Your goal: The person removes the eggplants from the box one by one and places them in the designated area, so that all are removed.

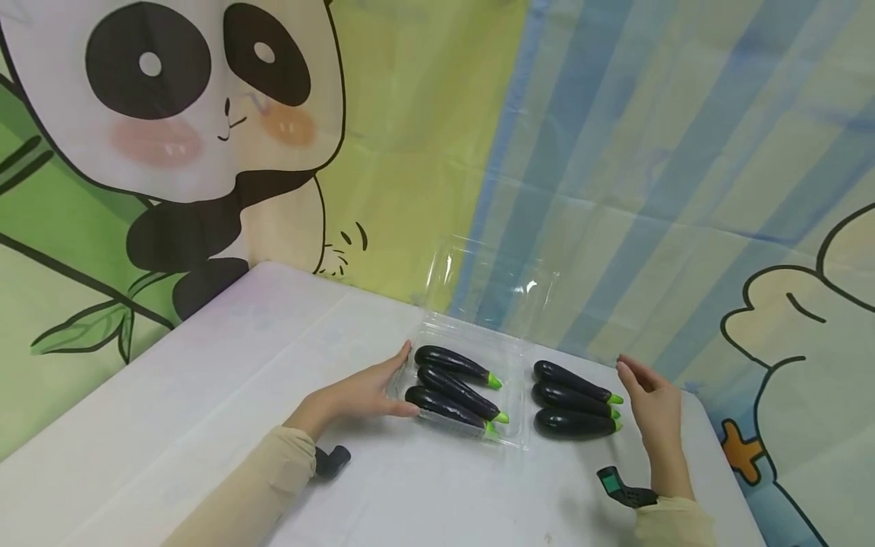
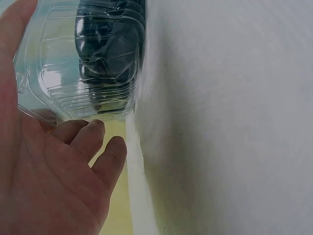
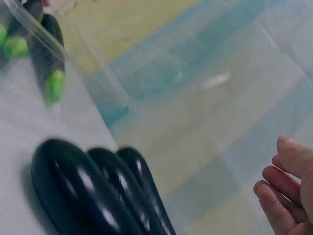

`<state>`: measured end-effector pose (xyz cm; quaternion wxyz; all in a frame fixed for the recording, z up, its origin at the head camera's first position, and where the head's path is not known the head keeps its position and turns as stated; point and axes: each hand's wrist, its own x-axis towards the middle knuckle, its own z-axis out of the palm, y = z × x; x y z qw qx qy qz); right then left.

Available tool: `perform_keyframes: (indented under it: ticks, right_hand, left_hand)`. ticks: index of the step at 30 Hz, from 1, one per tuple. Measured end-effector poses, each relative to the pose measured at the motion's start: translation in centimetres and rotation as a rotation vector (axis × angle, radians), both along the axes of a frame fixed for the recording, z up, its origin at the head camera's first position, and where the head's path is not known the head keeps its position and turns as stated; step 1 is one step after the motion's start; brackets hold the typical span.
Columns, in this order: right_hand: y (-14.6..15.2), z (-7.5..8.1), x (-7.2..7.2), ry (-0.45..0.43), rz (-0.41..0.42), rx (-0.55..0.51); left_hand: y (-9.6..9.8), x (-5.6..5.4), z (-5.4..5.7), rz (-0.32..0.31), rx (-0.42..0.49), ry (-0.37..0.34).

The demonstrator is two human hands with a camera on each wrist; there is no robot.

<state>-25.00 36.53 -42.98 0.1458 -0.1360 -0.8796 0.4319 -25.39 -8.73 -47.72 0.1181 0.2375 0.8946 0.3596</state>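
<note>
A clear plastic clamshell box sits on the table with its lid raised at the back. Three dark eggplants with green stems lie inside it. My left hand grips the box's left end, the thumb by the near side and fingers by the far side; in the left wrist view the clear wall shows beside the hand. To the right of the box, three more eggplants lie side by side on the table. My right hand hovers just past their stem ends, fingers loosely bent, holding nothing.
A white cloth covers the table. Behind it hangs a printed curtain with a panda and blue stripes. The transparent raised lid stands in front of the curtain. Black straps with mounts are on both wrists.
</note>
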Motion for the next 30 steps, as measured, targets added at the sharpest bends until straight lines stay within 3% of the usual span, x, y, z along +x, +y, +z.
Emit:
perform_keyframes:
  ticks: [6, 12, 18, 25, 30]
  right_hand:
    - [-3.6, 1.4, 0.7, 0.117, 0.162, 0.075]
    - [-7.1, 1.3, 1.3, 0.218, 0.314, 0.11]
    - [-10.0, 0.2, 1.5, 0.143, 0.433, 0.221]
    - [-11.4, -1.2, 1.6, 0.052, 0.554, 0.261]
    - [-11.9, -1.7, 1.7, 0.009, 0.585, 0.261]
  left_hand:
    - [0.1, -0.1, -0.2, 0.0, 0.003, 0.001]
    - [0.0, -0.2, -0.4, -0.006, 0.006, 0.01]
    - [-0.3, 0.2, -0.3, 0.001, 0.016, 0.006]
    - [-0.3, 0.3, -0.2, -0.002, 0.022, 0.023]
    - [-0.2, 0.1, -0.4, -0.006, 0.016, 0.023]
